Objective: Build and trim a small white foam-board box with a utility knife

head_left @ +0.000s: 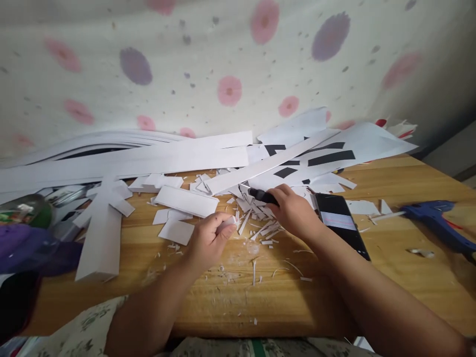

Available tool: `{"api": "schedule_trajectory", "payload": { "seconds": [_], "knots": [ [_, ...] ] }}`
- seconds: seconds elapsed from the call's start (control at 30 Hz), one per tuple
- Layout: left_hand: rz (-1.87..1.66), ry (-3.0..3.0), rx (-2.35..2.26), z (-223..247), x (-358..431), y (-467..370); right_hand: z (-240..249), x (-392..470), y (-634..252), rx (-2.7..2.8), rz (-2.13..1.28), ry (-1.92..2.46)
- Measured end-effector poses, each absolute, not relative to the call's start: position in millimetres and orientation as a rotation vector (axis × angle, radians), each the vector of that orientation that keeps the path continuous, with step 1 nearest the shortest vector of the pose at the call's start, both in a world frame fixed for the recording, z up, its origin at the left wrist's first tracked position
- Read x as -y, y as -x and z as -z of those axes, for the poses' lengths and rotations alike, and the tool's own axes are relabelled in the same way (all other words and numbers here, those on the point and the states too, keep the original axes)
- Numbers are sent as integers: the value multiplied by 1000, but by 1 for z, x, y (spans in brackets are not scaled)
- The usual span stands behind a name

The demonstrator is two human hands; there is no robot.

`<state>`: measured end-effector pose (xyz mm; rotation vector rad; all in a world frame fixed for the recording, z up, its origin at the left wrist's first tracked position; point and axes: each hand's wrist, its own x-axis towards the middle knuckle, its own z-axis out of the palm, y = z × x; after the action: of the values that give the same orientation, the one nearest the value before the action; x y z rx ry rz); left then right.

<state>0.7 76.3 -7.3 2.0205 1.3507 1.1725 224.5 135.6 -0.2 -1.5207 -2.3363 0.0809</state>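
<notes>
My left hand (pixel 212 237) is closed on a small white piece (pixel 231 221), mostly hidden by the fingers. To its right, my right hand (pixel 293 207) is wrapped round the black handle of a knife (pixel 262 196), whose thin blade points up and left over the paper scraps. A long white strip (pixel 273 161) lies just beyond the blade. Between and beyond the hands, small white scraps (pixel 260 213) are piled on the wooden table (pixel 223 307). A folded white piece (pixel 187 200) rests beyond my left hand.
Long white boards (pixel 178 157) and a white box-like piece (pixel 102 243) lie at the left, near a purple bag (pixel 33 248). Sheets with black shapes (pixel 330 157) are at the back. A phone (pixel 340 223) and a blue glue gun (pixel 439 223) lie right.
</notes>
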Motion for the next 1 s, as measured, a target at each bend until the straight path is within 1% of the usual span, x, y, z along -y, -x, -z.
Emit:
{"api": "schedule_trajectory", "payload": {
  "seconds": [0.13, 0.23, 0.4, 0.6, 1.0],
  "knots": [
    [-1209, -2003, -1340, 5, -75, -2, -10, -115, -218, 2096, -484, 991],
    [-1243, -1991, -1313, 6, -75, -3, -12, -104, -210, 2143, -591, 876],
    [-1246, -1928, -1302, 8, -73, -3, -7, -99, -203, 2313, -447, 881],
    [-1240, -1851, -1302, 6, -69, -4, -5, -100, -201, 2327, -252, 916],
    [-1257, -1819, -1271, 4, -68, -4, -7, -100, -200, 2329, -171, 903]
  ]
}}
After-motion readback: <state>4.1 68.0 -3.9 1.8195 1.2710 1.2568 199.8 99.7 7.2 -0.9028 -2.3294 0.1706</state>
